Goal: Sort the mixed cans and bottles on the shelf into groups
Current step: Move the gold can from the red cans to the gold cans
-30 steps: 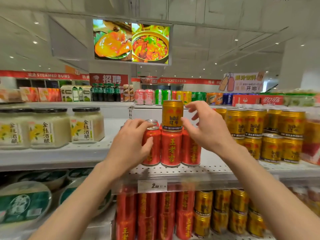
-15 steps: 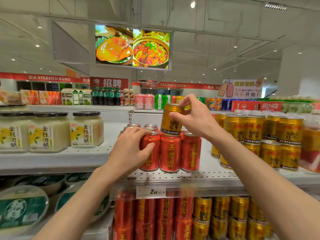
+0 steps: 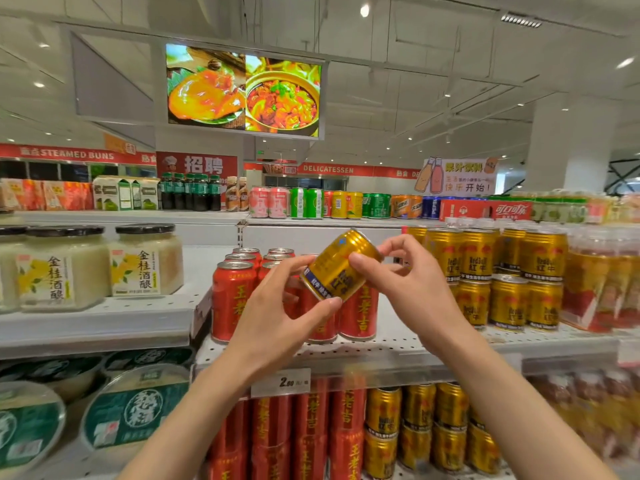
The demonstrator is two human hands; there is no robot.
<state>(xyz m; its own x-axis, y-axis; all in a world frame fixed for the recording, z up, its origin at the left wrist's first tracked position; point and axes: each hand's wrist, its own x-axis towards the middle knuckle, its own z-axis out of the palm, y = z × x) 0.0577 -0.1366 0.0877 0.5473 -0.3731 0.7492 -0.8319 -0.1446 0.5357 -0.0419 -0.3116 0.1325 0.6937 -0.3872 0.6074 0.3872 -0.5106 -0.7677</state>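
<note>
A short gold can [image 3: 337, 268] is tilted in the air in front of the red cans [image 3: 232, 299] on the white perforated shelf [image 3: 398, 344]. My right hand [image 3: 407, 289] pinches its upper end with thumb and fingers. My left hand [image 3: 277, 317] holds its lower end from below and the side. Several tall red cans stand in a cluster behind my hands, partly hidden. A stacked group of gold cans [image 3: 505, 271] fills the shelf to the right.
Large jars [image 3: 145, 261] of pale rice stand on the shelf at left. Below are more red cans [image 3: 308, 427], gold cans [image 3: 419, 420] and round green-lidded tubs [image 3: 135, 407]. A price tag [image 3: 280, 382] hangs on the shelf edge. Plastic-wrapped packs [image 3: 602, 282] sit at far right.
My right hand lifted the gold can off the top of a red can and tilted it. My left hand left the red can and came up to hold the gold can.
</note>
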